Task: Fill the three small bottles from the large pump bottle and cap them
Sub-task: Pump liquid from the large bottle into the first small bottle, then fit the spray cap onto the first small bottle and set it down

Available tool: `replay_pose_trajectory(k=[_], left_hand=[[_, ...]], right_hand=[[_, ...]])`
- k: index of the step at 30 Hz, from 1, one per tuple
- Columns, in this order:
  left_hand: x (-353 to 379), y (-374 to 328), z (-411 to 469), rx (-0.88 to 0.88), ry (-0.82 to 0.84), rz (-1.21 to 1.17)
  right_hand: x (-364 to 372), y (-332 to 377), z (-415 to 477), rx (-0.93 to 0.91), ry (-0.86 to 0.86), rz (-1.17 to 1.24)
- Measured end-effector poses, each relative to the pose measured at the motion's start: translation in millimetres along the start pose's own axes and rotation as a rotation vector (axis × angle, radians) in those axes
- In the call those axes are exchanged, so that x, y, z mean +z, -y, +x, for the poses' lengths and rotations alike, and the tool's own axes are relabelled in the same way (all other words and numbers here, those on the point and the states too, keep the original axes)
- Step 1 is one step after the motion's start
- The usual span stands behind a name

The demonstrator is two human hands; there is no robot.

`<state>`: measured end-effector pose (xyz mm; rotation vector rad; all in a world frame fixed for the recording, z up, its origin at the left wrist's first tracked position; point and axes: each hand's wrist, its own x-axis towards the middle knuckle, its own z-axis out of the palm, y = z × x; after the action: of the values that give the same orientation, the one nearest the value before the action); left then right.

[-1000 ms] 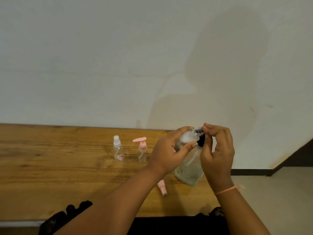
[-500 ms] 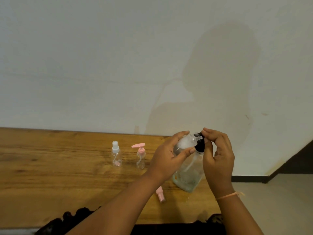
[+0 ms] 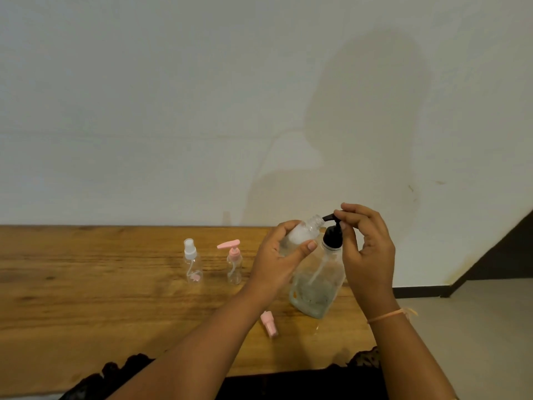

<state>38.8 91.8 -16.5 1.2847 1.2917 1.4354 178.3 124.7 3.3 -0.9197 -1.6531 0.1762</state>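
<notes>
**A:** What is going on?

**B:** It looks like the filling step. The left hand [image 3: 284, 255] has its fingers wrapped around a small open bottle [image 3: 302, 233], tipped so its mouth sits at the black spout. The right hand [image 3: 366, 249] has its fingers curled on top of the pump head of the large pump bottle [image 3: 318, 281], which stands tilted near the right end of the table [image 3: 86, 298].

**A:** What comes next?

**B:** I think a push on the pump, with the mouth kept under the spout. Then the pink cap [image 3: 269, 323], lying near the front edge, goes on.

**A:** And the others?

**B:** The white-top bottle [image 3: 191, 262] and pink-pump bottle [image 3: 233, 262] stand near the back edge, capped. I cannot tell how full they are. The left palm hides most of the small bottle.
</notes>
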Motion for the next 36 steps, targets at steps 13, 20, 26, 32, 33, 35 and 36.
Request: replay_pose_trajectory(k=[13,20,26,32,33,35,36], left_hand=[[-33,-7,-20,-0.039,-0.051,-0.018],[-53,-6,-43,-0.117,-0.137,0.036],[-63,6,-59,-0.211,-0.046,0.185],[-65,20,-47,-0.288,0.015,0.311],[-65,22,-45,-0.298,0.033,0.322],[-64,26,-41,-0.297,0.042,0.335],[-63,28,-39,-0.297,0.041,0.34]], right_hand=[[-6,14,-3,0.081,0.007,0.082],[-1,47,-28,-0.147,-0.169,-0.138],[28,43,-56,0.006,0.335,-0.074],[63,17,-83,0.367,0.917,-0.342],[66,16,-87,0.403,0.957,-0.37],[73,13,-95,0.455,1.037,-0.428],[75,11,-98,0.471,1.076,-0.455]])
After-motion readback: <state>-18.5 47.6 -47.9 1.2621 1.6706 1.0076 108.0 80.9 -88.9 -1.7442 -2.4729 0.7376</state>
